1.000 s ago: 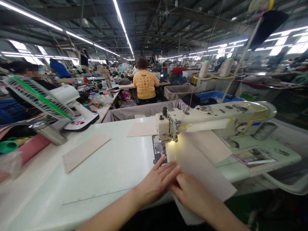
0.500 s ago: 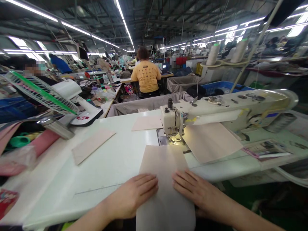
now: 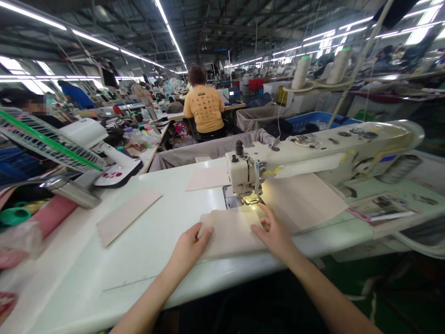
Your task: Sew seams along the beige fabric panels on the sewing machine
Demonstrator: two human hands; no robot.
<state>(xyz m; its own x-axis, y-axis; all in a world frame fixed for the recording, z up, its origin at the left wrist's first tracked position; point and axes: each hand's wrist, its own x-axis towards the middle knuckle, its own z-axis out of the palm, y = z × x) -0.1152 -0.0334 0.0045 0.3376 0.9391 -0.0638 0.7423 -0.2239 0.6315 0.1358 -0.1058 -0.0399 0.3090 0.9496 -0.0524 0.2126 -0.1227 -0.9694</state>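
Observation:
A beige fabric piece (image 3: 231, 234) lies at the table's front edge, just before the needle area of a white sewing machine (image 3: 239, 171). It looks doubled over. My left hand (image 3: 193, 243) grips its left edge, thumb on top and fingers partly hidden. At the right edge, my right hand (image 3: 273, 232) pinches the same piece, its index finger reaching toward the lit presser foot (image 3: 253, 200). A larger beige panel (image 3: 306, 199) lies under the machine arm, beside my right hand.
Two more beige pieces, a left strip (image 3: 128, 215) and a back piece (image 3: 206, 178), lie on the table (image 3: 153, 250). On the left stand a fan (image 3: 116, 171) and a steel flask (image 3: 74, 192). Thread cones (image 3: 301, 72) rise behind the machine. A person in a yellow shirt (image 3: 204, 109) sits ahead.
The fabric piece, earlier long and hanging toward me, now lies shorter on the table. Both hands have moved forward from lying flat on it to gripping its edges. The view has shifted slightly.

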